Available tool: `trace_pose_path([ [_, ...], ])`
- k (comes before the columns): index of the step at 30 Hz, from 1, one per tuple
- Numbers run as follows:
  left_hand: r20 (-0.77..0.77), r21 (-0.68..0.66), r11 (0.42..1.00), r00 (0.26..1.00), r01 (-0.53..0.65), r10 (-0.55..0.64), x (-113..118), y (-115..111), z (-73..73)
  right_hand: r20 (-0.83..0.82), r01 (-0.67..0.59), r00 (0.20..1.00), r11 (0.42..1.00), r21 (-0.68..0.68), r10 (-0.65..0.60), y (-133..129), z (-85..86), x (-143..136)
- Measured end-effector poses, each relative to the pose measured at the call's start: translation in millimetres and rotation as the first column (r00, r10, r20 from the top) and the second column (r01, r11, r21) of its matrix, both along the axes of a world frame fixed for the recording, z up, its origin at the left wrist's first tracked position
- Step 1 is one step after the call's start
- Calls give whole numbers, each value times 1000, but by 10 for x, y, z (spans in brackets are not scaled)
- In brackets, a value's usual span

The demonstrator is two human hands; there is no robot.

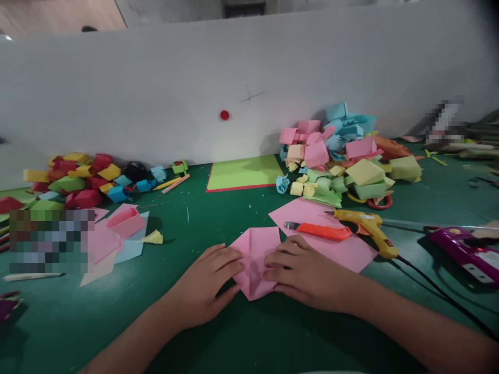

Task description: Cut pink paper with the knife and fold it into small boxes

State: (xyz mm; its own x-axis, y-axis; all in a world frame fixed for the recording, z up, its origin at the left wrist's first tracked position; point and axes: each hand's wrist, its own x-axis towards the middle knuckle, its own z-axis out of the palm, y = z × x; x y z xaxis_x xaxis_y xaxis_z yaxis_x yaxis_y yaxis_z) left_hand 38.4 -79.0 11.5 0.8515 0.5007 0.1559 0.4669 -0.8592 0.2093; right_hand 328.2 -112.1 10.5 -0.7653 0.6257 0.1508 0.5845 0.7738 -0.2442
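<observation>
A folded pink paper (pixel 255 259) with a vertical crease lies on the green table, between my two hands. The fingertips of my left hand (pixel 210 283) rest on its left edge, with the fingers spread a little. On its right side lie the fingers of my right hand (pixel 302 270), slightly apart and bent over the paper. Just behind my right hand, an orange cutter knife (pixel 323 231) lies on a larger pink sheet (pixel 351 254). The tip of a yellow glue gun (pixel 368 226) reaches over the same sheet.
Folded paper pieces are heaped at the back right (pixel 366 171) and back left (pixel 86 182). A lime sheet with red edges (pixel 245 174) lies by the white partition (pixel 175 93). Pink and blue papers (pixel 132 249) lie left; a purple power strip (pixel 463 254) and cable are at right.
</observation>
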Motion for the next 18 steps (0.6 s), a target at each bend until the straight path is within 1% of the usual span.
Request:
trace_pose_path([
  [4,1,21,1000,1000,5,-5,2,-1,3,16,-25,1000,996,90,23,27,-6,1],
  [7,-4,29,1000,1000,2,-2,4,-5,9,-68,-28,997,994,107,36,25,-6,1],
  [10,-15,29,1000,1000,-1,2,9,-17,18,-178,-50,982,996,70,61,4,-1,1],
  [14,-21,32,999,1000,1,-1,23,-47,25,-228,-93,969,996,6,92,-2,11,7],
  [16,-2,39,999,1000,5,-5,31,-59,21,-242,-67,969,997,-38,55,7,16,5],
  [18,10,49,999,1000,6,-6,37,-65,13,-240,-7,971,996,-88,-15,15,16,-7],
])
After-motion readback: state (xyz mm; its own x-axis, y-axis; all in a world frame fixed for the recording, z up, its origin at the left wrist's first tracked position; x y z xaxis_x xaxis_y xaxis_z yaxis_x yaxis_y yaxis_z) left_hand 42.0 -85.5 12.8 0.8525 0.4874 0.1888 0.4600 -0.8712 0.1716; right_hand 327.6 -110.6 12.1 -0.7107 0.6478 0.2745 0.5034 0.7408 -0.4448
